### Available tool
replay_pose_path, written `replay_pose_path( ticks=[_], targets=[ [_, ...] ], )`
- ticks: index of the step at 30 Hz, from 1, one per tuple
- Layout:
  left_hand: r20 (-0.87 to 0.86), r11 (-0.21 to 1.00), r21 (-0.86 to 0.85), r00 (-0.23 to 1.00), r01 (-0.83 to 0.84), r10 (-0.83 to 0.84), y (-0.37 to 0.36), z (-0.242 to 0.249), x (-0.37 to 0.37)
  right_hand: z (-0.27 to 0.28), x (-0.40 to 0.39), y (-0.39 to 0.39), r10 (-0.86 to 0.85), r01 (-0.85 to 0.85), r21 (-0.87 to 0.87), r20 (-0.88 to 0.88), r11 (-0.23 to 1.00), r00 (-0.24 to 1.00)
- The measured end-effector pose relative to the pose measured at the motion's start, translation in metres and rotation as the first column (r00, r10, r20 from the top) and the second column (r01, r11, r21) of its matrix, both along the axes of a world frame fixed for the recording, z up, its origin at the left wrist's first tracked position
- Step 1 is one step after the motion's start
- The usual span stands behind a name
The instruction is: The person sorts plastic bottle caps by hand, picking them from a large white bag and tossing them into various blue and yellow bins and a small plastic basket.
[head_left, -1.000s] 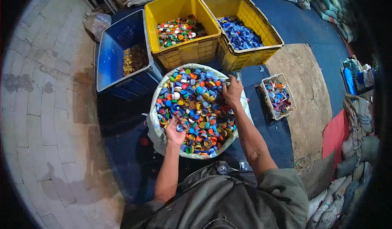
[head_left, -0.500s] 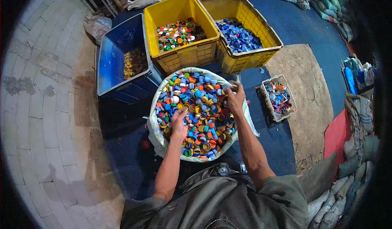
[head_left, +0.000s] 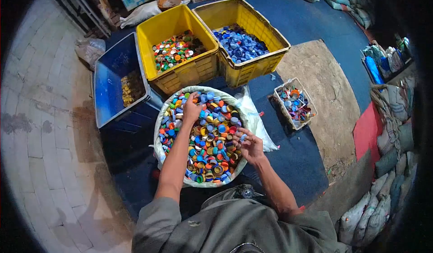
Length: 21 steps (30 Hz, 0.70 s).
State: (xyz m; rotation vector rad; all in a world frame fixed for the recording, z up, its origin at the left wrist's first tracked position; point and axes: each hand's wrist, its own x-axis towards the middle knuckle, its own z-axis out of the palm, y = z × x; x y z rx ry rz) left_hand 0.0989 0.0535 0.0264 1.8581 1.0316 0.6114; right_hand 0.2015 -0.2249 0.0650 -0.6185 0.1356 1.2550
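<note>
A round white sack (head_left: 156, 151) with a rolled rim stands in front of me, full of mixed-colour plastic bottle caps (head_left: 212, 138). My left hand (head_left: 191, 111) reaches over the far part of the heap, its fingers curled together among the caps; what they hold, if anything, is hidden. At the sack's right side, my right hand (head_left: 251, 148) is turned partly palm up. A light blue bottle cap (head_left: 243, 138) sits in its bent fingers, just above the heap.
Beyond the sack stand a blue bin (head_left: 103, 95) with yellowish caps, a yellow bin (head_left: 149, 25) with mixed caps and another yellow bin (head_left: 275, 36) with blue caps. A small white basket (head_left: 297, 126) and a white bag (head_left: 252, 117) lie to the right. Filled sacks (head_left: 356, 221) line the right edge.
My left hand has moved from the near-left part of the heap to its far side. My right hand has come back toward me from the far-right rim. The view has shifted.
</note>
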Motion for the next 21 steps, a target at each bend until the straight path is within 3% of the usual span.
replay_pose_path(
  ticks=[2, 5, 8, 12, 15, 17, 19, 21],
  targets=[
    [-0.135, 0.976, 0.207, 0.99, 0.065, -0.037, 0.004, 0.003, 0.007, -0.002, -0.003, -0.008, -0.003, 0.002, -0.03, -0.004, 1.0, 1.0],
    [-0.159, 0.984, 0.12, 0.981, 0.132, -0.112, 0.011, 0.004, 0.013, 0.0, -0.005, -0.015, 0.0, 0.0, -0.083, 0.0, 0.997, 1.0],
    [-0.204, 0.956, 0.215, 0.966, 0.2, -0.156, 0.022, -0.011, 0.015, 0.0, -0.005, -0.019, -0.021, 0.021, -0.109, 0.006, 0.994, 1.0],
    [-0.172, 0.954, 0.186, 0.963, 0.237, -0.206, 0.031, -0.022, 0.015, -0.005, -0.003, -0.014, -0.029, 0.032, -0.094, 0.033, 0.995, 0.999],
    [-0.072, 0.959, 0.223, 0.984, 0.176, -0.164, 0.03, -0.02, 0.01, -0.006, -0.001, -0.007, -0.02, 0.023, -0.085, 0.034, 0.996, 0.999],
    [0.208, 0.983, -0.167, 0.977, 0.073, -0.037, 0.022, -0.011, 0.004, -0.005, 0.0, 0.002, -0.012, 0.019, -0.114, 0.066, 0.993, 0.998],
    [0.394, 0.825, -0.56, 0.9, 0.073, 0.188, 0.005, 0.025, -0.006, 0.0, 0.003, 0.014, 0.001, 0.02, -0.182, 0.113, 0.983, 0.994],
    [0.578, 0.689, -0.683, 0.756, 0.243, 0.306, 0.002, 0.03, -0.021, 0.006, 0.008, 0.028, 0.034, -0.009, -0.188, 0.131, 0.982, 0.991]
  ],
)
